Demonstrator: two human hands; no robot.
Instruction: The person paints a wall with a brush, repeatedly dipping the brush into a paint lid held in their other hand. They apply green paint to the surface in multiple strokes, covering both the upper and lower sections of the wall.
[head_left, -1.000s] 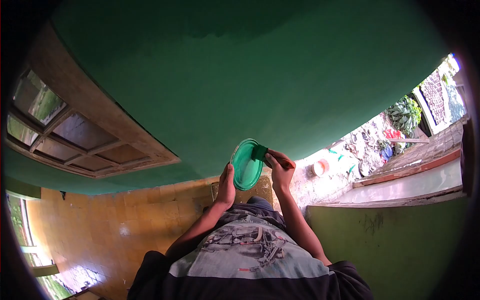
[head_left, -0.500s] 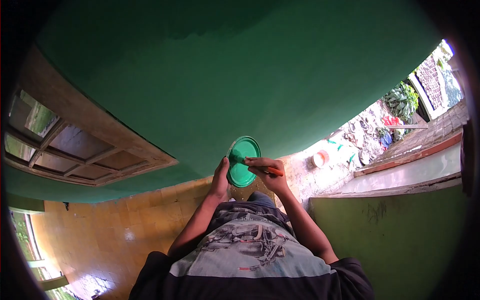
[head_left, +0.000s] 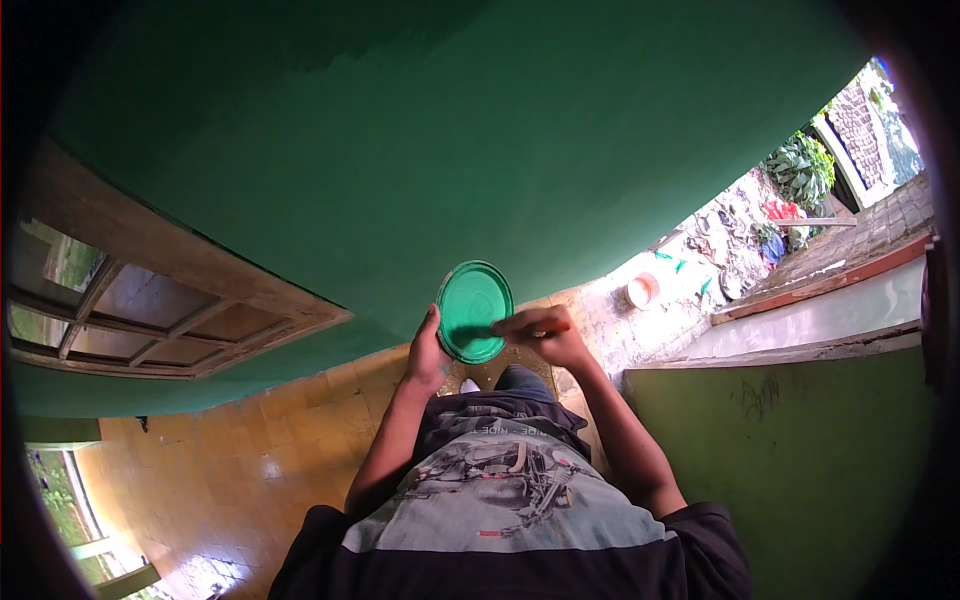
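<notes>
A round green lid with green paint on it is tilted up in front of my body. My left hand grips its left edge, thumb along the rim. My right hand is closed around a tool with an orange-red handle, at the lid's lower right. The tool's tip is over the lid's inner face; its head is too blurred to make out. Beyond the lid rises a green wall, darker at the top.
A wooden-framed window is on the left. Yellowish floor tiles lie below it. An orange-white bucket stands to the right, near rubble and plants. A low green wall is at the lower right.
The lid and my left hand have shifted slightly left and up. My right hand has moved the tool lower across the lid, and the shadow on it has moved down.
</notes>
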